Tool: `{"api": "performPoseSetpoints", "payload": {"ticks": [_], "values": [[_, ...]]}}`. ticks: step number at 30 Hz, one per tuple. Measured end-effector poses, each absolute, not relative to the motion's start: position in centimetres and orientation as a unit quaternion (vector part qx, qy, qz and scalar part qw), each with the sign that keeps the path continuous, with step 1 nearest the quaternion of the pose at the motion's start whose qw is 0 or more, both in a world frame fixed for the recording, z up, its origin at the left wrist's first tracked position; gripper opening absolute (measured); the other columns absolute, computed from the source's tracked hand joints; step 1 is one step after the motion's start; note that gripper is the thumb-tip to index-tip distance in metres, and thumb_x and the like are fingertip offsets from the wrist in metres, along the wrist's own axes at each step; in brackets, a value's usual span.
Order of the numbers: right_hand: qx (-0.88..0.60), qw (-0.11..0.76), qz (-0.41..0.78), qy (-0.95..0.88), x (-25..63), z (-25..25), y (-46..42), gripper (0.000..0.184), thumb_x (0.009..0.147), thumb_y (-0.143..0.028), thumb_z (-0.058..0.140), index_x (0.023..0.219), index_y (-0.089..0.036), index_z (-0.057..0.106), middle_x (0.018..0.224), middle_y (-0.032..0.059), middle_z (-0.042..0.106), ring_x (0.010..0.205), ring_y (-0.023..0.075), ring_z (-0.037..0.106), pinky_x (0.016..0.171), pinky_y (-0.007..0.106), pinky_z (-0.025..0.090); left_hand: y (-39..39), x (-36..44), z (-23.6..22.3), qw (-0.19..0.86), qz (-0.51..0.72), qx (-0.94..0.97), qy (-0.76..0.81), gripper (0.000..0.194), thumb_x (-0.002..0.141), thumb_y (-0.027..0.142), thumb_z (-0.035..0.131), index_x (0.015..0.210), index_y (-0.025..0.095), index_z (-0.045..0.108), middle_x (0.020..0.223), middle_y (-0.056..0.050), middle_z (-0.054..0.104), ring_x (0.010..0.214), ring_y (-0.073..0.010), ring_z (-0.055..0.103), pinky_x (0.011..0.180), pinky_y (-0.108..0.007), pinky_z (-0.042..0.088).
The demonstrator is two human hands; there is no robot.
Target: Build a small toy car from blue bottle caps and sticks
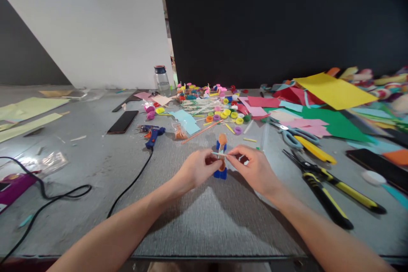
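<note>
My left hand and my right hand meet at the middle of the grey table, fingertips pinched. Between them is a thin pale strip, light blue at its left end; its material is too small to make out. Right below the strip stands a small craft model with blue caps at its near and far ends and an orange disc at the far end. My fingers hide the model's middle, and I cannot tell whether the strip touches it.
Left of my hands lie a blue glue gun with a black cord and a phone. Pliers, scissors and a yellow cutter lie to the right. Behind are bottle caps, coloured paper and a bottle.
</note>
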State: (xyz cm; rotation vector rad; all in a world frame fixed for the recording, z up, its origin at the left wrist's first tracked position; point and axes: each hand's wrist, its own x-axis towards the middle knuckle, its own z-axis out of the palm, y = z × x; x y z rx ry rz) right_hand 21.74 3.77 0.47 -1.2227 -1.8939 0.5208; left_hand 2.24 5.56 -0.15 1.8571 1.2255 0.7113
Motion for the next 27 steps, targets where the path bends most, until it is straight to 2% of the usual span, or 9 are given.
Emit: {"api": "performPoseSetpoints", "payload": {"ticks": [7, 16, 18, 21, 24, 27], "values": [[-0.485, 0.399, 0.211, -0.749, 21.7, 0.4, 3.7, 0.015, 0.093, -0.03, 0.06, 0.084, -0.021, 0.068, 0.081, 0.0019, 0.071, 0.07, 0.0173, 0.063, 0.069, 0.03, 0.046, 6.1, 2.5, -1.0, 0.45, 0.312, 0.702, 0.455, 0.016, 0.084, 0.028, 0.06, 0.075, 0.017, 0.068, 0.08, -0.003, 0.077, 0.075, -0.018, 0.071, 0.067, -0.026, 0.051], [-0.479, 0.4, 0.234, -0.745, 21.8, 0.6, 3.8, 0.018, 0.095, -0.033, 0.058, 0.087, -0.022, 0.07, 0.086, 0.0027, 0.072, 0.075, 0.0181, 0.064, 0.07, 0.03, 0.046, 5.9, 2.7, -0.7, 0.454, 0.338, 0.68, 0.465, 0.011, 0.082, 0.024, 0.064, 0.074, 0.017, 0.066, 0.078, -0.004, 0.076, 0.071, -0.0162, 0.068, 0.062, -0.024, 0.049], [-0.484, 0.413, 0.257, -0.728, 22.1, 0.7, 3.8, 0.022, 0.097, -0.036, 0.055, 0.088, -0.021, 0.069, 0.087, 0.003, 0.072, 0.077, 0.0181, 0.063, 0.068, 0.029, 0.046, 5.8, 2.7, -0.3, 0.472, 0.335, 0.672, 0.461, 0.011, 0.082, 0.023, 0.063, 0.074, 0.017, 0.066, 0.075, -0.003, 0.074, 0.066, -0.0133, 0.065, 0.058, -0.022, 0.046], [-0.512, 0.418, 0.268, -0.701, 22.8, 1.0, 4.0, 0.031, 0.097, -0.04, 0.05, 0.079, -0.02, 0.066, 0.076, 0.0025, 0.067, 0.073, 0.0179, 0.06, 0.064, 0.029, 0.043, 5.7, 2.8, 0.5, 0.503, 0.301, 0.66, 0.471, 0.021, 0.088, 0.026, 0.058, 0.071, 0.016, 0.066, 0.061, 0.001, 0.066, 0.051, -0.009, 0.054, 0.051, -0.02, 0.039], [-0.522, 0.372, 0.297, -0.708, 23.6, 1.4, 4.3, 0.033, 0.094, -0.041, 0.053, 0.07, -0.02, 0.064, 0.068, 0.0012, 0.063, 0.067, 0.0165, 0.057, 0.061, 0.029, 0.04, 5.6, 2.6, 1.1, 0.507, 0.278, 0.652, 0.489, 0.03, 0.091, 0.031, 0.055, 0.068, 0.016, 0.065, 0.051, 0.004, 0.055, 0.045, -0.0076, 0.046, 0.047, -0.02, 0.036], [-0.498, 0.313, 0.388, -0.71, 24.1, 1.6, 4.6, 0.033, 0.09, -0.042, 0.056, 0.07, -0.019, 0.066, 0.067, 0.0012, 0.064, 0.061, 0.0144, 0.055, 0.056, 0.027, 0.039, 5.6, 2.4, 1.3, 0.499, 0.274, 0.658, 0.493, 0.03, 0.09, 0.032, 0.056, 0.067, 0.016, 0.065, 0.052, 0.004, 0.055, 0.046, -0.0075, 0.047, 0.048, -0.02, 0.036]]}}
